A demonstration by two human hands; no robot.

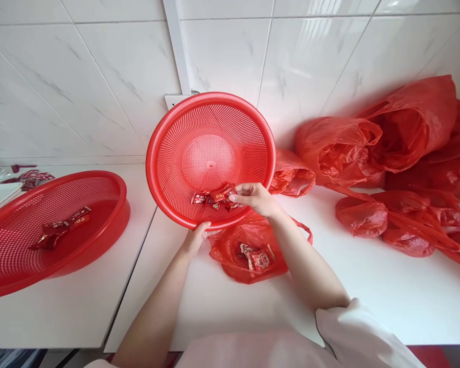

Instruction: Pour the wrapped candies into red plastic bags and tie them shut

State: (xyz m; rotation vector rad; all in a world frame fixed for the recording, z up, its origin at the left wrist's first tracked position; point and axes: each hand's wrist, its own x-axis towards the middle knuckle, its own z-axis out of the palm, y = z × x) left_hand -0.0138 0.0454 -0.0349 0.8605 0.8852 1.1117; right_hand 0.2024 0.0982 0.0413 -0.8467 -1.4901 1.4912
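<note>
A round red perforated basket [199,128] stands tilted up toward me against the tiled wall. My left hand [194,238] grips its lower rim. My right hand [255,198] reaches inside the basket and pinches one of several red-wrapped candies [210,198] lying at its low edge. Below the basket lies an open red plastic bag [230,255] with a few wrapped candies [257,257] inside it.
A second red perforated basket [19,240] sits flat at the left with a few candies [61,229] in it. Several crumpled red plastic bags [398,153] are piled at the right against the wall. The white table [368,306] has a seam between two tops at the left.
</note>
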